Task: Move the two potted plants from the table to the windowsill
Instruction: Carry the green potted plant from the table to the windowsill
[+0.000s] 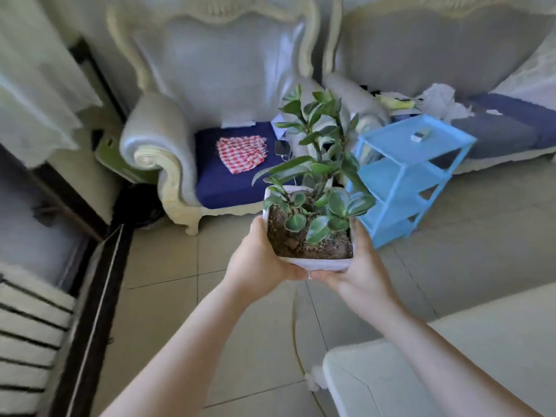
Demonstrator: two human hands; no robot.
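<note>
Tiled floor (168, 260) below; potted plant (310, 233) gripped btwn left hand (258, 263) & right hand (361, 275).

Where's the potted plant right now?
In the head view, the potted plant is mid-air at centre, held between the left hand and right hand, above the tiled floor, in front of the armchair and blue shelf.

Soft daylight, no hard shadows; edges blurred w/ wide-angle bending, centre fairly sharp.

bare floor (240, 326) below; armchair (192, 121) and blue shelf (403, 182) block ahead.
</note>
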